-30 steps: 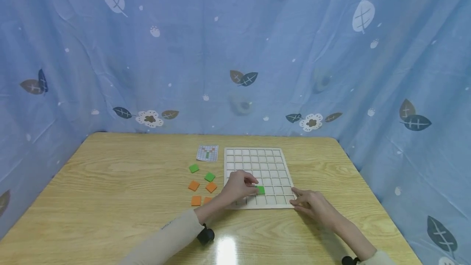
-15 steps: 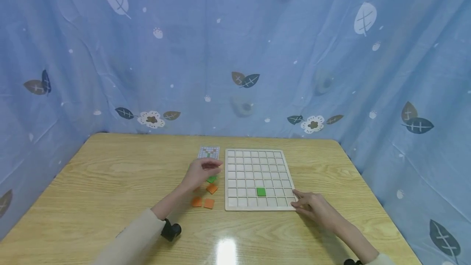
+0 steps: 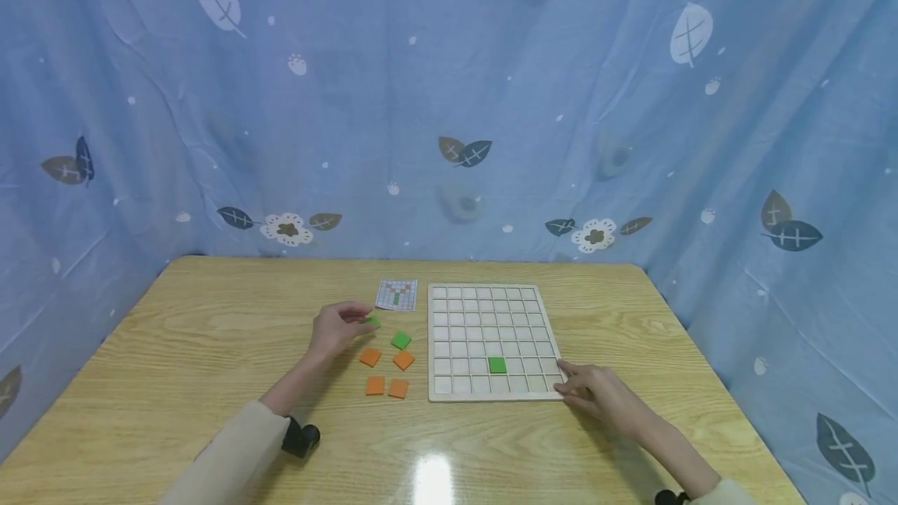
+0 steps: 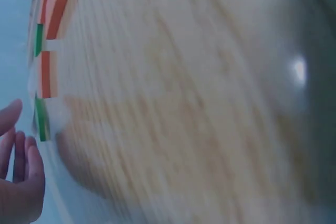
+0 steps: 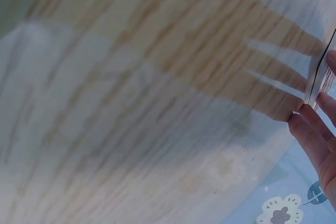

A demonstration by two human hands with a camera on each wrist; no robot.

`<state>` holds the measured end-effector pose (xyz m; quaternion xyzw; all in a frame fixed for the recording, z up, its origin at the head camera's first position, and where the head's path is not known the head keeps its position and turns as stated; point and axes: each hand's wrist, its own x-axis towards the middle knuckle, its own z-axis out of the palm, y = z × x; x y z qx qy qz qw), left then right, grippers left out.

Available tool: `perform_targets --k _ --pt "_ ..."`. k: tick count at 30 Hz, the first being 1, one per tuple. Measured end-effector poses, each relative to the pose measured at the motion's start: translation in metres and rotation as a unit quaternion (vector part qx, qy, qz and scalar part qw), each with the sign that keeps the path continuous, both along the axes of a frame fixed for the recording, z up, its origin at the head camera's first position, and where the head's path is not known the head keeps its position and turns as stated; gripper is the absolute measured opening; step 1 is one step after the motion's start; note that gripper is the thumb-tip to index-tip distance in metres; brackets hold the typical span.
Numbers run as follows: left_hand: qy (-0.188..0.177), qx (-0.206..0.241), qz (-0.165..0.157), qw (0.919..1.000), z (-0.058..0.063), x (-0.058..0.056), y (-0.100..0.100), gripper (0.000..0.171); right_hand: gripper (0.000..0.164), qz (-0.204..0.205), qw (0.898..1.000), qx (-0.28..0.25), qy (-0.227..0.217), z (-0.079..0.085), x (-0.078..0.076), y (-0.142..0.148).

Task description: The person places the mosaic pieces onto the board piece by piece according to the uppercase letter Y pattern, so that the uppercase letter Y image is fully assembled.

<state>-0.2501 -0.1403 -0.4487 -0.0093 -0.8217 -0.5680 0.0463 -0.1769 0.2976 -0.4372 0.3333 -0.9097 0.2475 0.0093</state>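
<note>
On the wooden table lies a white grid board (image 3: 466, 326), with a single green tile (image 3: 497, 365) in one of its lower squares. My left hand (image 3: 340, 327) is beside a loose green tile (image 3: 373, 322); thumb and fingers are parted around it, and contact cannot be told. In the left wrist view the left hand (image 4: 21, 166) has its fingers extended near a green tile (image 4: 40, 120). My right hand (image 3: 599, 392) grips the board's front right corner with thumb and fingertips. The right wrist view catches those fingertips (image 5: 308, 124) at the board's edge.
Another green tile (image 3: 401, 340) and several orange tiles (image 3: 375, 386) lie left of the board. A small printed pattern card (image 3: 396, 295) sits behind them. A blue curtain (image 3: 393, 100) hangs along the table's back and sides.
My left hand has left the green tile on the board and moved left, past the loose tiles, to the far-left green one. My right hand stays at the board's corner.
</note>
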Motion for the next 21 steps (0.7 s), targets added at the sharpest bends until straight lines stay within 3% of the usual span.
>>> perform_targets --k 8,14,21 --pt "-0.03 -0.062 0.036 0.997 -0.0044 -0.0009 0.0004 0.035 0.014 -0.003 1.0 0.007 0.004 -0.0014 -0.0016 0.0003" --pt "0.024 -0.126 0.035 0.9911 -0.0061 -0.0041 0.0016 0.024 0.014 -0.008 1.0 0.009 -0.004 -0.0019 -0.0016 -0.0007" --pt "0.047 -0.147 0.008 0.988 -0.0035 -0.0082 0.0007 0.022 0.014 -0.01 1.0 0.007 -0.007 0.0001 -0.0013 -0.0005"
